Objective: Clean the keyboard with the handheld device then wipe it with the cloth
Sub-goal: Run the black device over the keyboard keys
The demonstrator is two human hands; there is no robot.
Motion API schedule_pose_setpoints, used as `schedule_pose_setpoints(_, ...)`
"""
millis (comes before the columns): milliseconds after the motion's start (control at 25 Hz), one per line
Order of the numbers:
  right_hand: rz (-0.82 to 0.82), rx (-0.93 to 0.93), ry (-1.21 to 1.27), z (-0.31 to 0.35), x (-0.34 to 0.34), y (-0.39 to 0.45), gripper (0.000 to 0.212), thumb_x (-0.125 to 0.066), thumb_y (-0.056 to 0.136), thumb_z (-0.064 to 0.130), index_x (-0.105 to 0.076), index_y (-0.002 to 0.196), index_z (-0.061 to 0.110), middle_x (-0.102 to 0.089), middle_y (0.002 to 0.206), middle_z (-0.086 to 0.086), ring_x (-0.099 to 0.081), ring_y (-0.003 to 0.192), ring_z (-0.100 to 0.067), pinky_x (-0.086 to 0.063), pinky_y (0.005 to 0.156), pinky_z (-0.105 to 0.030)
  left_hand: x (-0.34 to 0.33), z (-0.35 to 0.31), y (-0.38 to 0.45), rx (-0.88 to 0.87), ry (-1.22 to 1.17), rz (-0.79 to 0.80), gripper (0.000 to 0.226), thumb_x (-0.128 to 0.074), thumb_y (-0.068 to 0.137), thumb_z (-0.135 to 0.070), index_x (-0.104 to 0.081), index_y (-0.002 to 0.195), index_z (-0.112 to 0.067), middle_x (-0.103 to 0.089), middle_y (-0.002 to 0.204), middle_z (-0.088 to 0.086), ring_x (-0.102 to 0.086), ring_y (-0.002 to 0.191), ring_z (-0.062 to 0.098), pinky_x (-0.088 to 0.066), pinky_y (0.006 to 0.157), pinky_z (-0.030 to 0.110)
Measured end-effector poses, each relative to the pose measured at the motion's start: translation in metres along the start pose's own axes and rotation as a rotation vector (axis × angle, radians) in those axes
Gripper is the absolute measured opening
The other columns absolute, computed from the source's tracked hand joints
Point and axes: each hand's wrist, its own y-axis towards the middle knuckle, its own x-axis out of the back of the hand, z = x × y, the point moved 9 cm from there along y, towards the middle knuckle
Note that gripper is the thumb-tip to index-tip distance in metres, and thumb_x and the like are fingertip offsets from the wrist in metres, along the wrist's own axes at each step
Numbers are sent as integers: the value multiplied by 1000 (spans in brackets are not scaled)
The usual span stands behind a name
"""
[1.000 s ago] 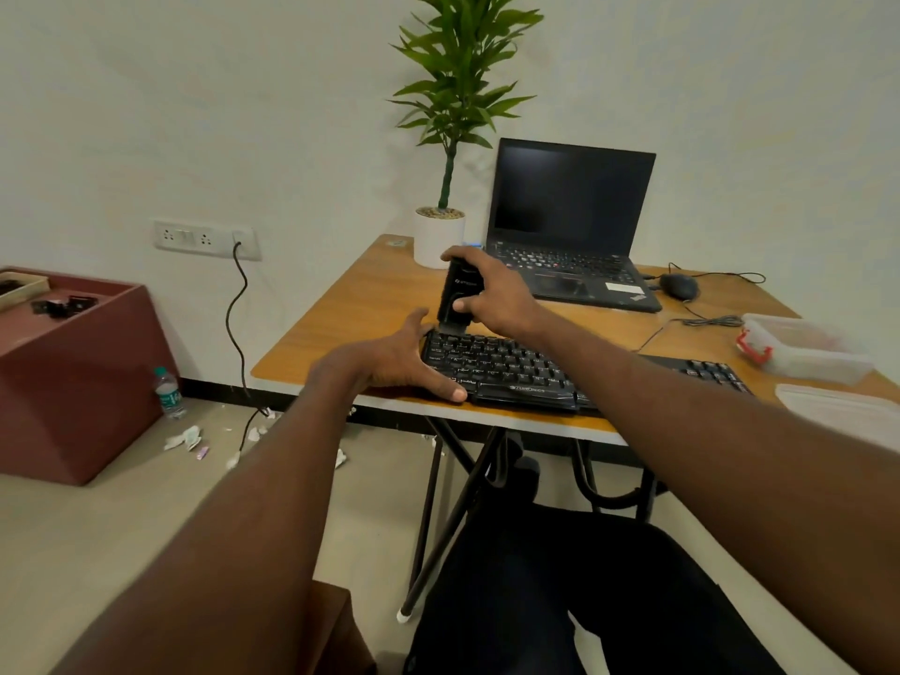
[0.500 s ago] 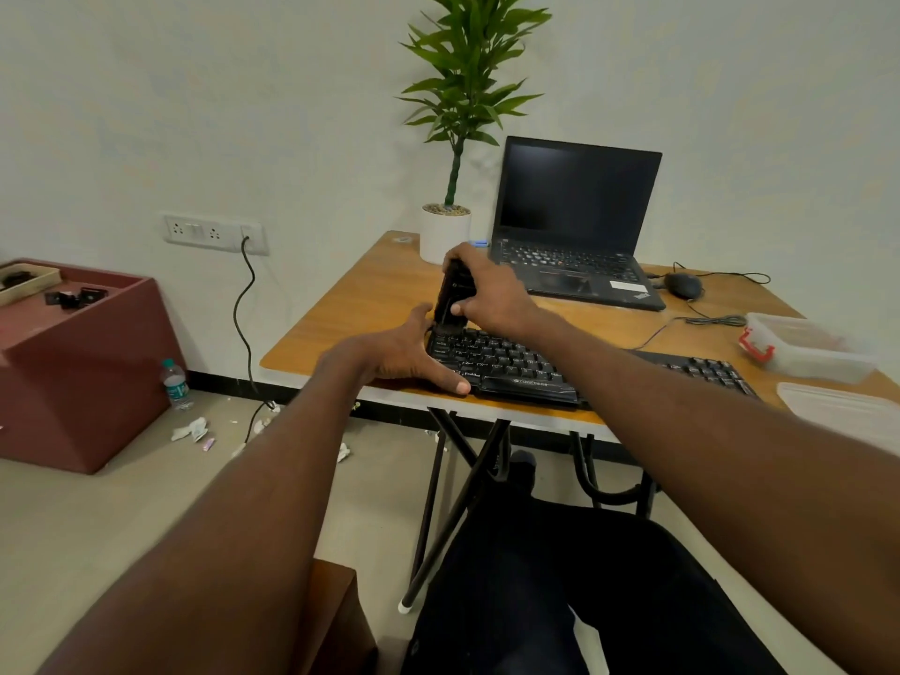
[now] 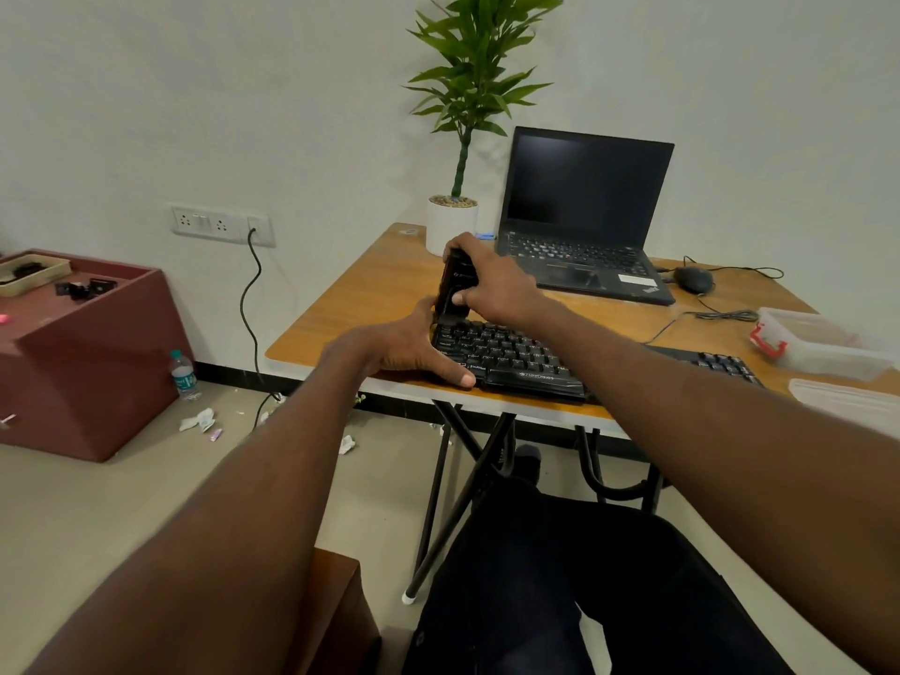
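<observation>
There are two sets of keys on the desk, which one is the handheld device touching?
The separate black keyboard at the desk's front edge, not the laptop behind it.

Black keyboard [image 3: 511, 355] and handheld device [image 3: 453, 289], orange-brown wooden table [image 3: 370, 294], white pot [image 3: 450, 226].

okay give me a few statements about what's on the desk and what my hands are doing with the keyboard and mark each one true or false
1. The right hand grips the black handheld device upright over the keyboard. True.
2. The left hand holds a cloth. False: it rests on the keyboard's left end, no cloth in it.
3. The laptop is closed. False: its lid is open, screen dark.
4. A potted plant stands left of the laptop. True.
5. The mouse lies on the floor. False: it lies on the table.
</observation>
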Motion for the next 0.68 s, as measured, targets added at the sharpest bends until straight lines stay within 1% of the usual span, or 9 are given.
schedule_pose_setpoints(80,13,-16,-2,-3,0,1,60,-72,86,18,-41,132,39,-64,124,-5,-59,114,-31,-40,100,-60,-1,0,-1,6,-6,2,166,-100,47,-63,13,166,-35,-22,174,0,-24,157,31,-22,128,55)
schedule_pose_setpoints(160,24,-18,32,-8,-1,2,60,-72,85,18,-40,131,40,-64,123,-5,-60,113,-31,-42,99,-60,-1,0,-1,11,-7,6,166,-101,48,-62,14,166,-34,-23,173,0,-26,157,31,-23,128,55)
schedule_pose_setpoints(320,69,-13,100,-12,1,2,62,-74,87,20,-40,135,38,-64,127,-4,-60,116,-29,-45,101,-59,-2,-1,-1,7,-23,9,164,-101,47,-63,10,165,-37,-28,171,0,-32,154,30,-28,127,55)
schedule_pose_setpoints(360,73,-20,74,-13,2,2,62,-74,87,21,-41,137,37,-64,127,-5,-60,115,-29,-45,101,-58,-3,0,-2,12,-26,8,164,-101,47,-62,10,165,-37,-27,171,0,-32,154,30,-28,127,55)
schedule_pose_setpoints(440,21,-26,30,-18,10,4,64,-74,84,20,-42,138,34,-65,125,-6,-62,112,-30,-50,96,-54,-3,-1,-3,21,-23,4,161,-101,50,-59,10,165,-37,-24,173,1,-31,154,31,-28,127,54)
schedule_pose_setpoints(480,4,-17,79,-19,13,4,65,-76,83,20,-44,137,33,-66,124,-7,-63,111,-30,-53,93,-49,-3,-1,-4,23,-20,4,160,-101,52,-58,9,165,-37,-24,172,1,-31,154,32,-27,127,54)
schedule_pose_setpoints(560,26,1,110,-20,10,4,66,-78,81,18,-46,137,31,-65,126,-9,-64,112,-30,-56,86,-41,-3,-1,-4,32,-15,4,158,-101,55,-56,9,166,-37,-24,172,1,-31,154,32,-27,127,54)
schedule_pose_setpoints(640,36,32,81,-20,9,5,66,-78,82,17,-46,138,30,-64,126,-10,-63,110,-30,-56,81,-39,-3,-1,-5,40,-6,3,155,-101,57,-55,9,166,-38,-24,172,1,-31,153,31,-28,127,54)
schedule_pose_setpoints(680,50,48,124,-18,8,4,65,-77,83,16,-46,138,30,-63,127,-10,-63,110,-30,-56,82,-39,-3,-1,-5,38,-7,5,156,-101,55,-57,8,166,-39,-24,172,1,-32,153,30,-29,127,53)
